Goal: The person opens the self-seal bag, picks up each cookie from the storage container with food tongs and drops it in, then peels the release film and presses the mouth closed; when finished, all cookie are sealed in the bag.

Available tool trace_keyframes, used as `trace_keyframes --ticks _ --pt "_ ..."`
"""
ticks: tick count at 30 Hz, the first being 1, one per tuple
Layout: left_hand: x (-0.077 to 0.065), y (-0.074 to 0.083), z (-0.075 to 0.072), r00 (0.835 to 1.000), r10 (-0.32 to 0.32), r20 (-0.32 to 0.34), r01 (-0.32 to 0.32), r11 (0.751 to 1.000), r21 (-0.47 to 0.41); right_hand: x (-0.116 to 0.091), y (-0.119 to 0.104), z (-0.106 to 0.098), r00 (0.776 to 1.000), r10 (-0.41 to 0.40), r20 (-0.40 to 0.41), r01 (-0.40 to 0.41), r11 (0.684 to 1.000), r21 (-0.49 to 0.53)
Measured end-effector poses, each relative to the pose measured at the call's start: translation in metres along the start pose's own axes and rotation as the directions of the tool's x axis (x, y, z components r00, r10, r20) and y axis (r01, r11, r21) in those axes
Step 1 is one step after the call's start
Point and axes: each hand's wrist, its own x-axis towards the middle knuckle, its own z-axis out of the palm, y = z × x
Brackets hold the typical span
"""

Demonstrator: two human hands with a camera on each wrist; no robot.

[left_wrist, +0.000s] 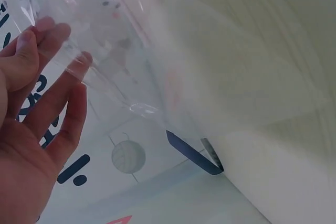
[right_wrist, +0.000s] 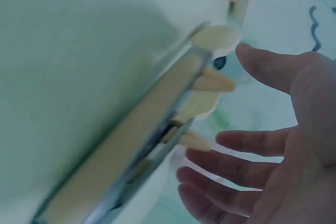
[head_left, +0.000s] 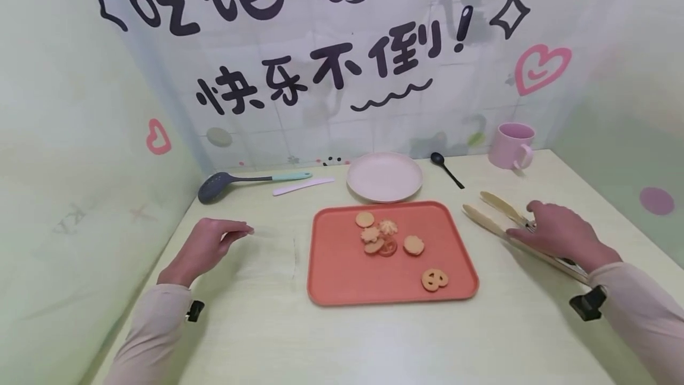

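Left hand point(head_left: 205, 248) pinches clear plastic film point(left_wrist: 118, 45), perhaps a bag, surely limp and slippery; right hand point(head_left: 565, 232), fingers spread, beside wood-tipped tongs point(head_left: 487, 220), likely light, springy, best gripped mid-arm.

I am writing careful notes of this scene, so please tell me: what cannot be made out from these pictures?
Tongs: head view, partly hidden by the right hand; right wrist view, blurred and cut off by the bottom edge.
Clear plastic: head view, too transparent to trace its outline.
Mug: head view, front wall hides the inside bottom.
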Motion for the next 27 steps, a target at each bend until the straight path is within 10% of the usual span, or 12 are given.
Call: trace_keyframes --ticks 13,19,27 --pt "-0.001 -0.013 0.001 0.996 -0.050 0.073 0.052 0.998 -0.028 -0.002 0.003 0.016 0.995 0.099 0.020 -0.100 0.989 0.112" --pt "0.000 -0.016 0.004 0.986 -0.092 0.137 0.098 0.994 -0.041 0.001 -0.008 0.017 0.985 -0.053 -0.166 0.089 0.972 0.218" --pt "0.000 -0.016 0.009 0.983 -0.102 0.156 0.114 0.991 -0.070 -0.004 -0.045 0.013 0.894 -0.394 -0.214 0.438 0.868 0.235"
